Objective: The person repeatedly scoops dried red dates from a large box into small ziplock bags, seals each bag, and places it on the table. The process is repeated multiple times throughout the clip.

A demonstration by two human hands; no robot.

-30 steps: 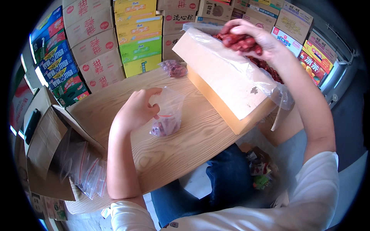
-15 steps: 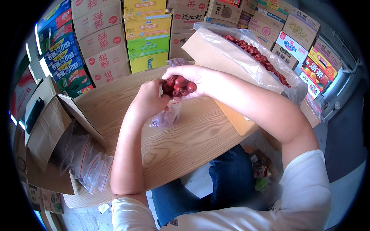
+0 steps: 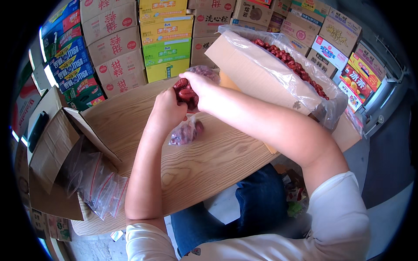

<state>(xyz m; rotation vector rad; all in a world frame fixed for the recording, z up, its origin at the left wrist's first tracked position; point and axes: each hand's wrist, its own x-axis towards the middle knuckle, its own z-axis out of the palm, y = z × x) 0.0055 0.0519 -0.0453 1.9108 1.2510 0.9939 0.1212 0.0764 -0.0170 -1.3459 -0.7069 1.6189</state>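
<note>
My left hand (image 3: 167, 109) and my right hand (image 3: 203, 92) meet over the table, both closed around a cluster of red dates (image 3: 186, 94). The dates look dark red, glossy and wrinkled. Whether a bag is also in my left fingers is hard to tell. Just below the hands, a clear plastic bag of dates (image 3: 186, 132) lies on the wooden table (image 3: 191, 167). Beyond my right hand is another bag of dates (image 3: 208, 73), partly hidden. To the right, a large cardboard carton (image 3: 265, 71) lined with clear plastic holds many loose dates (image 3: 292, 65).
An open cardboard box (image 3: 52, 161) with clear, red-striped zip bags (image 3: 98, 185) stands at the table's left end. Stacked cartons (image 3: 115, 43) line the back. A brown-yellow board or envelope (image 3: 228, 81) shows beside the carton. Litter (image 3: 296, 193) lies on the floor at right.
My right hand has shifted left and turned inward over the dates. The cluster has moved left and slightly up with the hands. The bag below shows more fully.
</note>
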